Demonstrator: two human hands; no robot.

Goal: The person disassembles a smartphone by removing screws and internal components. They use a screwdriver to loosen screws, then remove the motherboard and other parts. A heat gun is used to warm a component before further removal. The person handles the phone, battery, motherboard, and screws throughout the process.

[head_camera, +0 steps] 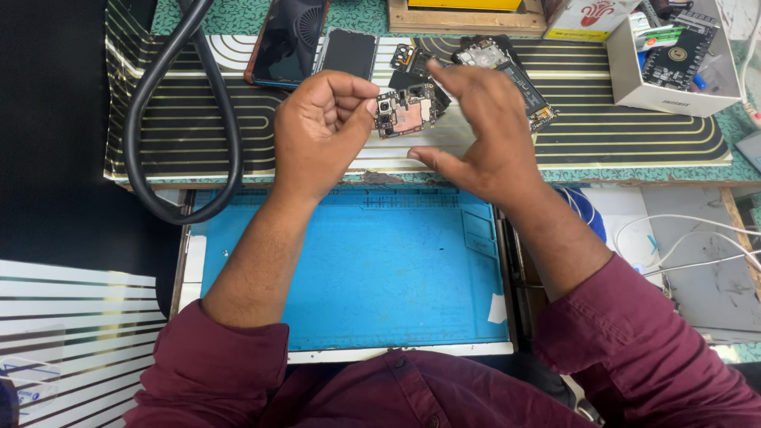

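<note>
I hold a small phone circuit board (406, 112) up over the far edge of the blue work mat (357, 269), just above the striped gold-and-white sheet (634, 131) on the table (238, 16). My left hand (321, 131) pinches the board's left end — thumb and forefinger closed on it, the other fingers curled in. My right hand (483, 131) is at the board's right end, fingers spread and loose; the forefinger tip seems to touch the top right corner, but I cannot tell if it actually grips — thumb is apart below.

How far along, as a judgement: the board is already out of its phone. The opened phone frame (515, 75) lies just behind my right hand with parts bared, a black screen panel (346, 53) lies face-up behind my left hand, and a dark back cover (287, 40) with a ring pattern sits beside it. A small loose module (404, 57) rests between panel and frame. So the strip-down looks done and the board is under inspection or turning. No tool is in either hand, nothing is on the mat, so any work on the board itself does not look started, and reassembly is all left.

Around: thick black hose (170, 119) looping at left, white box of small parts (674, 59) at top right, white cables (682, 238) at right.
</note>
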